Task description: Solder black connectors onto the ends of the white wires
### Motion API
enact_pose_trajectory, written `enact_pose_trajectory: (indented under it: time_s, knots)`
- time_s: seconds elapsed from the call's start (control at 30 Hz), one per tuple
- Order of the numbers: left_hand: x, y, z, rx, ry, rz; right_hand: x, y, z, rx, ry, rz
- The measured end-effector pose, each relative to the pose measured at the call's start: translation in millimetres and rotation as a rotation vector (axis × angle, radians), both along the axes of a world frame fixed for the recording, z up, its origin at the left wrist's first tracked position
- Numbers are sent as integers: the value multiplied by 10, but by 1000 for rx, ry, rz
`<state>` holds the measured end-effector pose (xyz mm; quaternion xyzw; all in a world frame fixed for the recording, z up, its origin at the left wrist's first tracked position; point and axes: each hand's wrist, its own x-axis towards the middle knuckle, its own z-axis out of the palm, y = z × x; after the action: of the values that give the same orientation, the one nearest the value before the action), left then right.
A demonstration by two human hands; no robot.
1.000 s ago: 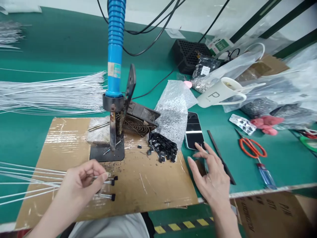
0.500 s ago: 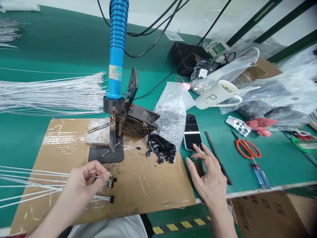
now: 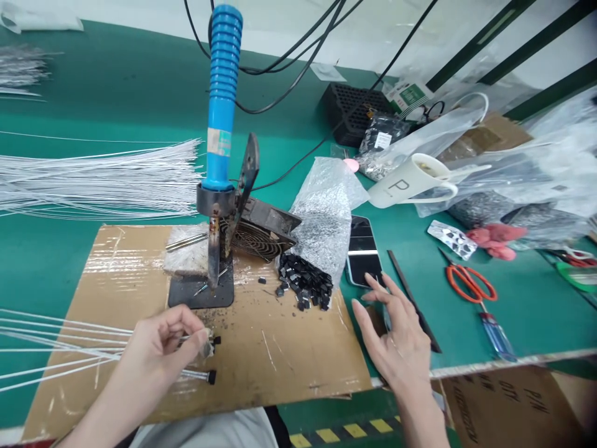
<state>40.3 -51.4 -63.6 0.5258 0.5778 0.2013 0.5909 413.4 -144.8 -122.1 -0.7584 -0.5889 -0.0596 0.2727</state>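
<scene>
My left hand (image 3: 163, 358) is closed in a pinch over the cardboard sheet (image 3: 280, 367); what lies between thumb and fingertips is too small to make out. White wires (image 3: 60, 351) run in from the left and pass under this hand. Black end pieces (image 3: 211, 377) show on their tips just beyond it. Fingers spread, my right hand (image 3: 396, 339) holds nothing; its fingertips are at the lower end of a phone (image 3: 362, 252). Left of the phone is a pile of small black pieces (image 3: 305, 283) at the mouth of a bubble-wrap bag (image 3: 324, 205).
A blue-handled soldering iron (image 3: 221, 118) stands tip-down in a holder, beside a dark fan (image 3: 261, 233). A bundle of white wires (image 3: 97, 177) lies at the left. To the right are a dark flat bar (image 3: 413, 298), orange-handled scissors (image 3: 469, 283), a screwdriver (image 3: 497, 336) and a mug (image 3: 405, 180).
The view has shifted slightly, so the bench items sit a little lower. Both hands keep nearly the same pose and place, the left pinched and the right spread by the phone.
</scene>
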Motion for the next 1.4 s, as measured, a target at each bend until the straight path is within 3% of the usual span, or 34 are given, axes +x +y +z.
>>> enact_pose_trajectory:
  time_s: [0.1,0.43,0.9,1.2,1.4]
  knots:
    - [-49,33,-28,-44,-24,-42,-4,-6,5,-5,1,-3]
    - [34,-4,-29,-26,-53,85,-7,6,-13,-6,10,-11]
    - [-76,80,-72,-101,-71,-69,-11,-5,11,-9,19,-4]
    - [-22,96,8,-25,-77,-35,19,4,6,0,-7,20]
    - [15,-4,-7,-16,-93,46,-155,-1,182,-11,7,-46]
